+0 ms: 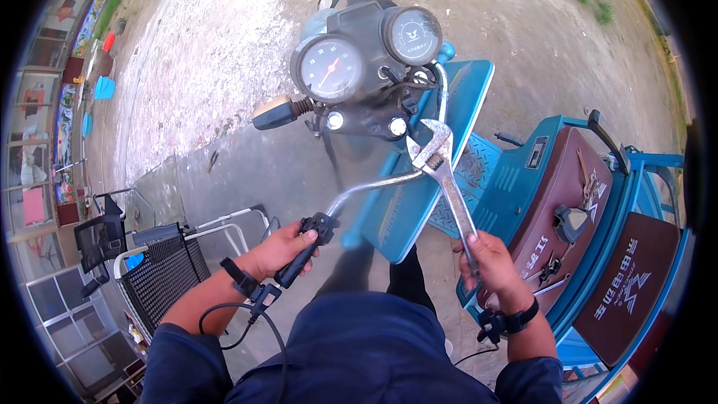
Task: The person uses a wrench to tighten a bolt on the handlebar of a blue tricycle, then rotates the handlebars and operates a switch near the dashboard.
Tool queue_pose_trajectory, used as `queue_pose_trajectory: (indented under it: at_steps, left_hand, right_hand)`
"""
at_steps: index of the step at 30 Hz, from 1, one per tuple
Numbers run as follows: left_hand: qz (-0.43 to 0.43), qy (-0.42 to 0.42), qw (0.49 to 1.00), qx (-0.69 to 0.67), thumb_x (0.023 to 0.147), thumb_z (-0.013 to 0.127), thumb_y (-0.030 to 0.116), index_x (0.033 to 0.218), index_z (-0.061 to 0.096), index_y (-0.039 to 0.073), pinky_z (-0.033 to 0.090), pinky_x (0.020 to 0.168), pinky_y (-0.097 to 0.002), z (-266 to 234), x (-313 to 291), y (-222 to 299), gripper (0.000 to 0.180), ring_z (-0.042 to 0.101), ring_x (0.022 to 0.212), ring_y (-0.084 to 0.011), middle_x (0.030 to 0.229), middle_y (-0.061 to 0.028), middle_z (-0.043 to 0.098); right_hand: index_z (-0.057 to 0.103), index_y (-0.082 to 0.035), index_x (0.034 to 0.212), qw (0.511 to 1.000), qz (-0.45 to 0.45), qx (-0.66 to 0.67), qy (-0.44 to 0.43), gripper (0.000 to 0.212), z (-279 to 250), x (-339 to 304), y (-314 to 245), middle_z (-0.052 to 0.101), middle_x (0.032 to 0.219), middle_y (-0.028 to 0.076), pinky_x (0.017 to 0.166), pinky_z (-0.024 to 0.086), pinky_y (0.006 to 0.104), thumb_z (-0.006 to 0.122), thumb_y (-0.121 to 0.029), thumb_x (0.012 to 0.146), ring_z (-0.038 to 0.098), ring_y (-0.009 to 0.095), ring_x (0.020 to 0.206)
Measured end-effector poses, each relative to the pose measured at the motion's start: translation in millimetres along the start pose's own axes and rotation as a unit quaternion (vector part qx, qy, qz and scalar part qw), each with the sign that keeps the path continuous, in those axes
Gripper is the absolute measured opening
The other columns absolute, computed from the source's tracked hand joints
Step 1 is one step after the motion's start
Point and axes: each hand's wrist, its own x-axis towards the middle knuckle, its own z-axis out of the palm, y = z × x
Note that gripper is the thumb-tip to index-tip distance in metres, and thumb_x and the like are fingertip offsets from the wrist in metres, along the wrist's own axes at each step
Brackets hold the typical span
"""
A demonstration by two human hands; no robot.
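My left hand (283, 251) is wrapped round the black handlebar grip (298, 263), its thumb by the switch housing (323, 226). From there a bent chrome handlebar (368, 188) runs up toward the steering head. In my right hand (490, 265) is a metal adjustable wrench (455, 202), gripped low on its handle with the jaws pointing away from me. Those jaws overlap the handlebar beside a clamp bolt (397, 128); whether they touch anything I cannot tell. Two round gauges (329, 69) sit beyond the clamp, with a turn signal (275, 114) to their left.
A blue front panel (419, 213) stands under the handlebar. On the right, a brown seat (550, 232) of the blue vehicle carries loose tools and a dark grey part (571, 223). A folding chair (168, 269) stands on the left. Concrete ground (247, 164) lies ahead.
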Motion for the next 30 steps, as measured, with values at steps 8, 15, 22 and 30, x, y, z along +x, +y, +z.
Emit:
queue_pose_trajectory:
  at_steps: [8, 15, 22, 30]
  left_hand:
    - [0.004, -0.008, 1.000, -0.006, 0.106, 0.055, 0.035, 0.128, 0.043, 0.003, 0.059, 0.056, -0.0291, 1.1, -3.5, 2.4, 0.041, 0.067, 0.065, -0.0159, 0.094, -0.0092, 0.063]
    - [0.006, -0.005, 1.000, -0.017, 0.105, 0.056, 0.035, 0.135, 0.047, 0.004, 0.058, 0.057, -0.0278, 1.3, -3.9, 2.2, 0.044, 0.066, 0.064, -0.0145, 0.095, -0.0084, 0.062]
    - [0.007, -0.008, 1.000, -0.008, 0.105, 0.057, 0.036, 0.135, 0.045, 0.002, 0.058, 0.058, -0.0282, 0.9, -5.6, 5.0, 0.046, 0.066, 0.063, -0.0147, 0.095, -0.0086, 0.062]
    - [0.002, -0.016, 1.000, 0.005, 0.105, 0.057, 0.036, 0.135, 0.044, 0.002, 0.059, 0.059, -0.0289, 1.7, -4.9, 6.9, 0.047, 0.067, 0.063, -0.0147, 0.095, -0.0086, 0.062]
  right_hand:
    - [0.065, -0.001, 0.100, 0.989, 0.045, -0.128, -0.061, 0.046, -65.5, 19.1, -80.1, 0.059, 0.059, 0.005, 0.043, 0.046, 0.0262, 0.050, -0.043, 0.107, 0.057, 0.014, 0.044]
    - [0.066, -0.001, 0.099, 0.983, 0.050, -0.158, -0.083, 0.048, -77.6, 31.3, -92.8, 0.059, 0.059, 0.005, 0.042, 0.046, 0.0255, 0.050, -0.045, 0.107, 0.057, 0.013, 0.043]
    - [0.068, 0.000, 0.095, 0.979, 0.071, -0.176, -0.078, 0.044, -84.6, 41.4, -119.2, 0.059, 0.055, 0.007, 0.040, 0.043, 0.0263, 0.054, -0.040, 0.106, 0.055, 0.014, 0.040]
    - [0.069, -0.001, 0.097, 0.964, 0.089, -0.228, -0.101, 0.044, -89.2, 57.4, -136.2, 0.061, 0.058, 0.005, 0.041, 0.045, 0.0259, 0.055, -0.041, 0.105, 0.058, 0.014, 0.042]
